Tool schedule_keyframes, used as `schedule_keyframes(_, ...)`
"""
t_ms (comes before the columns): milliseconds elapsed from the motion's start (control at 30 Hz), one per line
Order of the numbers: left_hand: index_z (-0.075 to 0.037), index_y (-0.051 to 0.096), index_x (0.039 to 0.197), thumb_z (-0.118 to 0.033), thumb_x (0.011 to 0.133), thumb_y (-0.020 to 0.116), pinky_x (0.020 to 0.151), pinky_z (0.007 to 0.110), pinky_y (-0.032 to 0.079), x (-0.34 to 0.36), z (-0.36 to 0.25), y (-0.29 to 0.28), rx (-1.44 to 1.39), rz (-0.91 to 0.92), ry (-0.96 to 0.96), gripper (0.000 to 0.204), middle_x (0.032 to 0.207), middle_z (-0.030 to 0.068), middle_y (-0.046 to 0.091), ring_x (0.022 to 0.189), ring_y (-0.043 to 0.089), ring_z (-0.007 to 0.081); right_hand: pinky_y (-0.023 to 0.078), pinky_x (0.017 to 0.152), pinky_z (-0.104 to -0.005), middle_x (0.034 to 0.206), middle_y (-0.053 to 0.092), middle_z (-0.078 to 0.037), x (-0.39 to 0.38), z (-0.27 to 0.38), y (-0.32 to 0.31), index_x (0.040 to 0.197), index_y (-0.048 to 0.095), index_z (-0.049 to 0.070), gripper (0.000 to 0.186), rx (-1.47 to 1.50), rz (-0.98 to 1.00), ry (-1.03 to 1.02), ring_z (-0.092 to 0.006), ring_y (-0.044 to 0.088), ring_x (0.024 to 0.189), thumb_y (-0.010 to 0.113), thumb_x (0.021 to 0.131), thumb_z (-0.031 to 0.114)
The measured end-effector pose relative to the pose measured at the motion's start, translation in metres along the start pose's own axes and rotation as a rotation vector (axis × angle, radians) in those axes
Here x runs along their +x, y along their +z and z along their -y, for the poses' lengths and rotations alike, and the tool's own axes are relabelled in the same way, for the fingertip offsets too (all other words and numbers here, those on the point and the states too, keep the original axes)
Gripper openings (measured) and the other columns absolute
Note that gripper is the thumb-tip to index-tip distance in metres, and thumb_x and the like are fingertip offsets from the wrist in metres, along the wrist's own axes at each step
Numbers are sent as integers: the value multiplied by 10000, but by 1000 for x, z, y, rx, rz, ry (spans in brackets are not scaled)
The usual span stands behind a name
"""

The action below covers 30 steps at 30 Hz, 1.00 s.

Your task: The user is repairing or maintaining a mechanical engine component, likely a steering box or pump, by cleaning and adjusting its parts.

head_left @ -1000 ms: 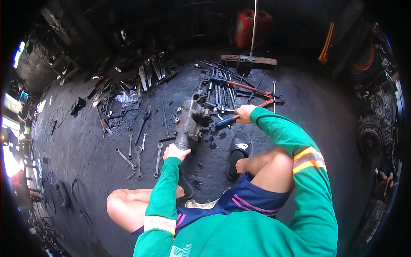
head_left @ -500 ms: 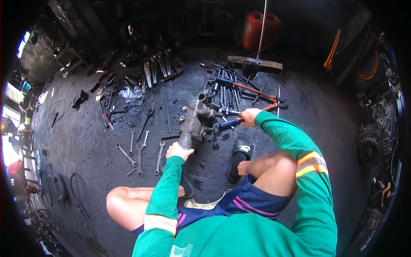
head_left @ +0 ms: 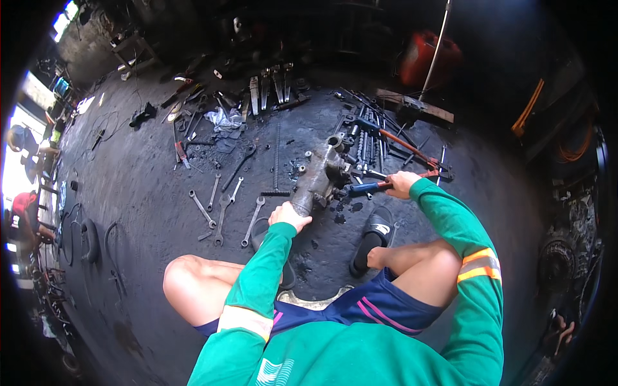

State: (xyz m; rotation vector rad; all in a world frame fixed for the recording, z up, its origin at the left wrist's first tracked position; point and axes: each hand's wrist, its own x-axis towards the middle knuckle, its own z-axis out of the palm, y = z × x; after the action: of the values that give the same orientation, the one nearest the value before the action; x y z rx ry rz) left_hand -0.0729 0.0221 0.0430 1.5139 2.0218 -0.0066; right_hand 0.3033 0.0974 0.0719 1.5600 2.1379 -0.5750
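Metal housing (head_left: 320,177) in hand, with tools on a dark floor (head_left: 154,225)

Location: ahead of the person, between the spanners (head_left: 253,222) and the long-handled tool (head_left: 368,187); whether it lay flat or was tilted could not be told.

Left grip (head_left: 290,217): clamped around the housing's near end. Right grip (head_left: 404,184): curled beside the blue sleeve of the long-handled tool and a slender bright bar (head_left: 375,174) — which of the 2 it was clamped on, if either, could not be told.

Handling, as judged: the rounded body called for a full wrap of the left palm against rolling, the right wrist loose and the knuckles clear of the jutting ports.

Materials: housing, dull grey metal, grimy, tubular, with a round opening at the far end; spanners, 5, bright and smooth; T-shaped bar (head_left: 277,157), dark, ribbed; wrap (head_left: 225,120), pale, crumpled; floor, blackened, with wet-looking stains.
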Motion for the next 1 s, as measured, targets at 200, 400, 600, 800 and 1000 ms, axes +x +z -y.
schedule_keyframes(200, -60, 689, 1192, -525, 631, 858, 963, 473, 531, 1, 1, -2, -8, 40, -7, 748, 1129, 208, 721, 1074, 689, 374, 552, 888, -488, 1035, 730, -213, 1, -2, -7, 1197, 687, 107, 428, -5, 19, -30, -388, 698, 1005, 685, 884, 399)
schedule_keyframes(400, -60, 699, 1098, -521, 615, 831, 904, 490, 550, 4, -3, -2, 20, 2, -23, 681, 1051, 221, 730, 1016, 698, 397, 539, 924, -461, 1073, 710, -258, 50, -58, -69, 1214, 666, 33, 480, 271, -195, 12, -403, 679, 1050, 698, 875, 371)
schedule_keyframes(600, -74, 686, 1068, -484, 630, 816, 867, 526, 541, 8, -17, -7, -61, 36, -91, 614, 962, 230, 729, 962, 690, 437, 541, 936, -448, 1081, 716, -241, 190, -136, -111, 1222, 648, -7, 492, 73, -271, 170, -396, 681, 1049, 702, 879, 340)
schedule_keyframes(800, -61, 664, 1048, -376, 631, 832, 833, 515, 550, 20, -28, -10, -131, 98, -224, 549, 968, 215, 723, 932, 698, 422, 521, 966, -488, 1201, 678, -223, 287, -169, -146, 1230, 654, 82, 440, 118, -300, 199, -408, 646, 1112, 671, 907, 381)
schedule_keyframes(1000, -111, 602, 1194, -298, 633, 841, 935, 505, 517, 18, -29, -10, -236, 109, -289, 638, 1135, 170, 694, 1048, 664, 393, 521, 980, -488, 1218, 664, -252, 266, -195, -226, 1241, 634, 65, 498, -150, -129, 259, -407, 651, 1125, 732, 843, 347)
